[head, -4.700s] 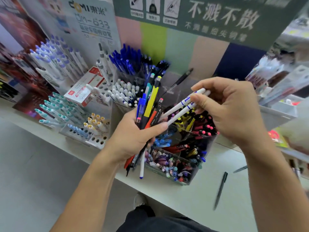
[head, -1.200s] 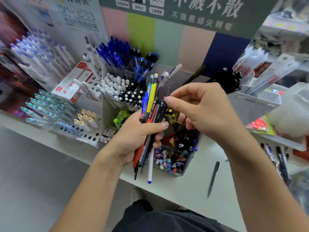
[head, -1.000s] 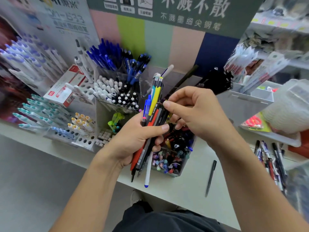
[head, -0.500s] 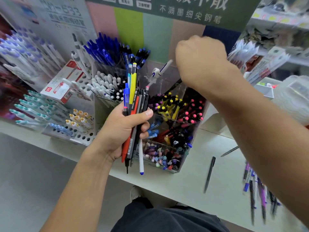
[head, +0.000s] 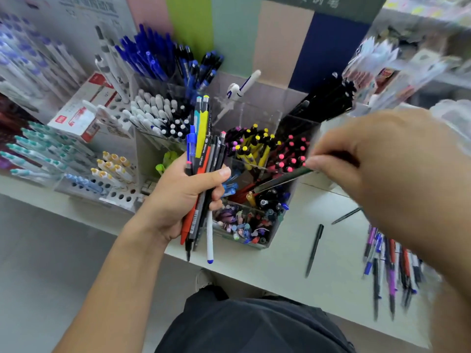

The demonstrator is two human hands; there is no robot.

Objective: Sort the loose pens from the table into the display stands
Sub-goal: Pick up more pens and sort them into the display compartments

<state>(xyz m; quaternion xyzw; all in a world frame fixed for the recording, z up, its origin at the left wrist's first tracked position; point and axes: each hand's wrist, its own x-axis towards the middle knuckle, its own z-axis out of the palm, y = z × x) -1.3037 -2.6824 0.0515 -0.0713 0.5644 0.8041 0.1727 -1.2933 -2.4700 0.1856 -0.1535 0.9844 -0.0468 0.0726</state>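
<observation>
Bright, even light with soft shadows. The right hand [head: 387, 171] and loose pens [head: 390, 271] at the right smear with motion blur; wide-angle distortion bends the table [head: 267, 263] edges.

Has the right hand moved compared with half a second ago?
Yes. The right hand came down from the clear stand's back compartments to its right side, pinching a dark pen.

A red-and-white box [head: 84, 110] leans at left; coloured panels [head: 234, 34] stand behind.
</observation>
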